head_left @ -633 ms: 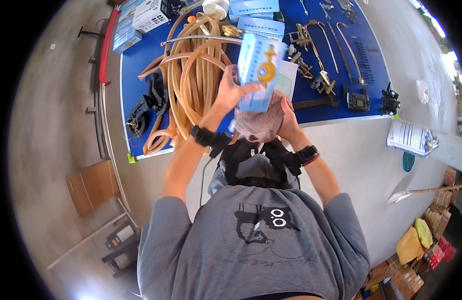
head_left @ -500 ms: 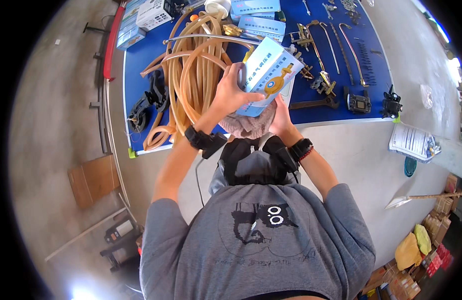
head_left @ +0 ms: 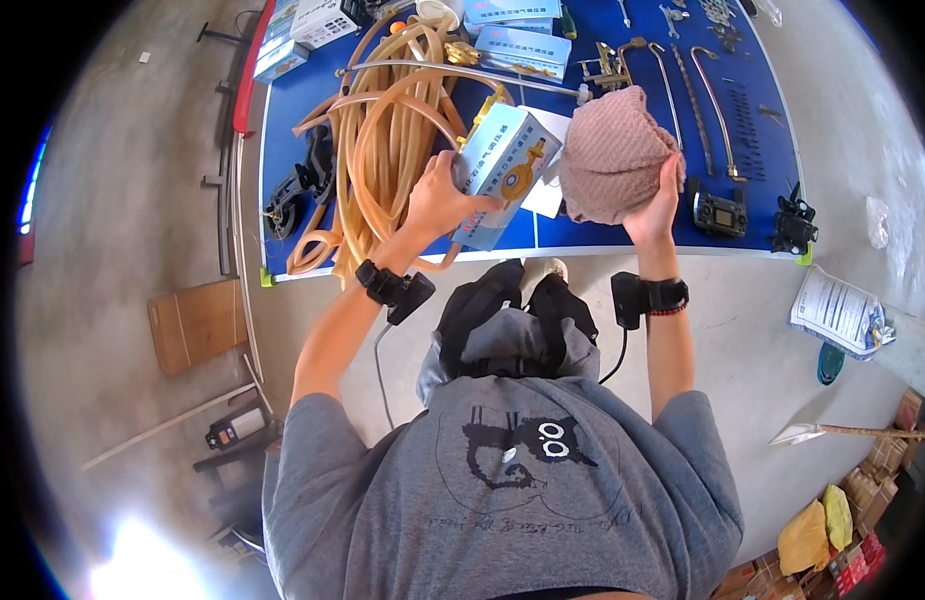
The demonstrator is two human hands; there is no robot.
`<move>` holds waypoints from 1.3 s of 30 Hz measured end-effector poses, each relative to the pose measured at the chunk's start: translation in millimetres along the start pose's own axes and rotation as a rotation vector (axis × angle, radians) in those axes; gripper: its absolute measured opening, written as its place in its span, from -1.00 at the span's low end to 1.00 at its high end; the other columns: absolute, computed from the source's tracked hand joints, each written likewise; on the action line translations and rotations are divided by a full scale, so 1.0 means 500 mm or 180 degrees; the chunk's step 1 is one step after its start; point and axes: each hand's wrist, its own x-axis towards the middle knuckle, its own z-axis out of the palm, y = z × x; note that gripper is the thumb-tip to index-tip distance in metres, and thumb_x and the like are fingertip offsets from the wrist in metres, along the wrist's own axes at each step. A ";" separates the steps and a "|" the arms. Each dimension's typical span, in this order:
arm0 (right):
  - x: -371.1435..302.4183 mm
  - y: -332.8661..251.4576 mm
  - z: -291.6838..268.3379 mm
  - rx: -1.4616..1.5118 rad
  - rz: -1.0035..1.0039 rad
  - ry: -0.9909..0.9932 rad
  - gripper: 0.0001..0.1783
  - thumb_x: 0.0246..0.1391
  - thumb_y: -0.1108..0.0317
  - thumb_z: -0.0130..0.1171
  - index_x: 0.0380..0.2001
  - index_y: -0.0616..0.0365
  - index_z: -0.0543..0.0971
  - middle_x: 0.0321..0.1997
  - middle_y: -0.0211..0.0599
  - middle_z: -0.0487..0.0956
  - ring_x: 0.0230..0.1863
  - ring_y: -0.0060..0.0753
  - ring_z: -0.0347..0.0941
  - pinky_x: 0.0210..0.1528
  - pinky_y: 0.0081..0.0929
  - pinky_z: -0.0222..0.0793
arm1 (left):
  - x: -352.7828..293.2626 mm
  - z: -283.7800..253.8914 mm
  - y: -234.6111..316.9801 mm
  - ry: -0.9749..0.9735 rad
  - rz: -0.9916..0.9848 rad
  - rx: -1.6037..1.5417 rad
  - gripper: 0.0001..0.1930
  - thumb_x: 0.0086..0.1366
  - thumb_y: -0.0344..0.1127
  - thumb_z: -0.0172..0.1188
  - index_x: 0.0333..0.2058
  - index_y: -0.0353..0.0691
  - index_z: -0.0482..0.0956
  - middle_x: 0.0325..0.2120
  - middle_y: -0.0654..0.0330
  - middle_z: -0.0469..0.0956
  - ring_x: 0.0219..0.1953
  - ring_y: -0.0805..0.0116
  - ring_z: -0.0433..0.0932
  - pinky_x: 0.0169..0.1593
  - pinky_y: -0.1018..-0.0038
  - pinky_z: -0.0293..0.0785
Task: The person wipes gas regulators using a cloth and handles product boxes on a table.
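Observation:
My left hand (head_left: 441, 205) grips a blue-and-white cardboard box (head_left: 510, 175) by its left side, with the thumb across the printed face. The box is tilted above the front of the blue table. To the right, my right hand (head_left: 654, 212) holds up a folded pinkish-brown cloth (head_left: 614, 160), its thumb along the right edge and the other fingers mostly hidden. A gap separates cloth and box. Between them, part of a white sheet (head_left: 548, 192) shows, partly covered by the box.
On the blue table (head_left: 592, 236), a heap of tan rubber hose (head_left: 377, 190) lies left of the box. More blue boxes (head_left: 523, 55) stand behind. Metal rods (head_left: 717, 110), springs and a black device (head_left: 719, 208) lie to the right. A black strapped item (head_left: 300, 195) is at left.
My right hand has left the box and moved right, carrying the cloth out from beneath it. My left hand has shifted slightly left and down with the box.

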 end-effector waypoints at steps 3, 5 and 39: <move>-0.011 0.001 -0.003 -0.1110 -0.0063 0.0219 -0.48 0.13 0.12 0.03 0.10 0.09 0.27 0.12 -0.26 0.35 0.15 -0.26 0.27 0.14 -0.24 0.23 | 0.000 0.037 0.033 -0.0116 -0.0279 0.0052 -0.07 -0.39 0.12 0.40 -0.05 -0.36 0.31 -0.15 0.01 0.41 -0.15 0.15 0.49 -0.12 0.38 0.41; -0.001 0.024 0.009 -0.2921 -0.1017 -0.0700 -0.54 0.07 0.27 0.09 0.03 0.17 0.34 0.01 -0.27 0.43 0.05 -0.36 0.34 0.08 -0.39 0.27 | 0.001 0.066 0.074 0.0018 -0.0381 0.0152 -0.06 -0.40 0.11 0.42 -0.05 -0.37 0.31 -0.14 0.01 0.42 -0.13 0.16 0.49 -0.10 0.39 0.41; -0.085 0.011 0.164 -0.3716 -0.1162 -0.2692 -0.69 -0.21 0.36 0.27 -0.28 0.10 0.59 -0.32 -0.19 0.58 -0.32 -0.21 0.51 -0.21 -0.44 0.40 | -0.011 0.022 0.060 0.0536 -0.0385 -0.3792 -0.19 0.06 -0.01 0.29 0.03 -0.53 0.10 -0.14 -0.07 0.38 -0.12 0.25 0.46 -0.07 0.36 0.43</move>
